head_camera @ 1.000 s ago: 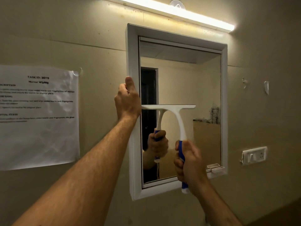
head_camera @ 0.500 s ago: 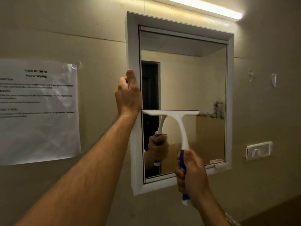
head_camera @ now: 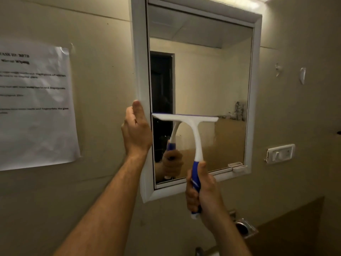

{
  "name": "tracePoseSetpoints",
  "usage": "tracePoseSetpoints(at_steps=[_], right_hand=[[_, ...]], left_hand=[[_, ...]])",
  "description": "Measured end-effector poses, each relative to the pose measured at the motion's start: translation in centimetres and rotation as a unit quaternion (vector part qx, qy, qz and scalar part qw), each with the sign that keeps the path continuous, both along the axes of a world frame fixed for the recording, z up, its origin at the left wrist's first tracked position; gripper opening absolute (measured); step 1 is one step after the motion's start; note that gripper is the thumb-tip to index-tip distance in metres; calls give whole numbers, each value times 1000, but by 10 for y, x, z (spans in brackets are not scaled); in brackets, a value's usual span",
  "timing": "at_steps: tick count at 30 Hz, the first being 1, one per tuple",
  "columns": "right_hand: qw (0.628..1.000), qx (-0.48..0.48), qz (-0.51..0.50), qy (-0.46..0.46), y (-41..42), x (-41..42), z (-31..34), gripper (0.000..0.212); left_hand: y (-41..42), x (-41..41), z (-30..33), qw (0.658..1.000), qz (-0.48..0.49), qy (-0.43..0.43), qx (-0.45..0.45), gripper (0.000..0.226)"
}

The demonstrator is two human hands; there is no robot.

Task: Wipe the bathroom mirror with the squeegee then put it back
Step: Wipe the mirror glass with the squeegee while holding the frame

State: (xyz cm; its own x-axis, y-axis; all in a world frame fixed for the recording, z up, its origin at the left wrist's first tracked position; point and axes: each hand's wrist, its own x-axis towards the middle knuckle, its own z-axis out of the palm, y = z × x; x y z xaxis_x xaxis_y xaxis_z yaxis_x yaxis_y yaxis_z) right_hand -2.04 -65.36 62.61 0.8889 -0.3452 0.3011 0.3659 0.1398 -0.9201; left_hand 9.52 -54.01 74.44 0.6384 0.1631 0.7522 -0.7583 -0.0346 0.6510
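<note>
A white-framed mirror (head_camera: 255, 89) hangs on the beige wall. A white squeegee (head_camera: 191, 124) with a blue grip lies with its blade flat against the left half of the glass, a little below mid-height. My right hand (head_camera: 204, 193) is wrapped around the blue grip below the mirror's bottom edge. On the left side of the frame my left hand (head_camera: 135, 130) grips the frame, thumb up along its front. Squeegee and right hand are reflected in the glass.
A printed task sheet (head_camera: 35, 108) is taped to the wall at left. A white switch plate (head_camera: 280, 153) sits right of the mirror, with two small wall hooks (head_camera: 302, 74) above it. A metal drain fitting (head_camera: 243, 227) and a dark counter lie lower right.
The squeegee blade has slid down the left half of the glass with my right hand. My left hand has kept hold of the frame. The view has tilted downward.
</note>
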Motion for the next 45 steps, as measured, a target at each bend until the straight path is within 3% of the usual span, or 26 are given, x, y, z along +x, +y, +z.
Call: tracePoseSetpoints(at_steps=[10, 19, 27, 36, 45], right_hand=[[996, -70, -46, 9, -9, -11, 41, 63], [994, -29, -52, 89, -1, -26, -8, 67], [997, -21, -77, 18, 7, -8, 32, 61], [994, 47, -76, 59, 24, -19, -43, 58], [995, 5, -94, 14, 15, -4, 11, 60]], left_hand=[[-2, 2, -3, 1000, 14, 6, -18, 31], [3, 2, -6, 1000, -13, 5, -10, 30], [6, 16, -10, 999, -39, -13, -16, 40], [5, 23, -45, 999, -43, -2, -19, 41], [4, 24, -49, 999, -39, -18, -30, 40]])
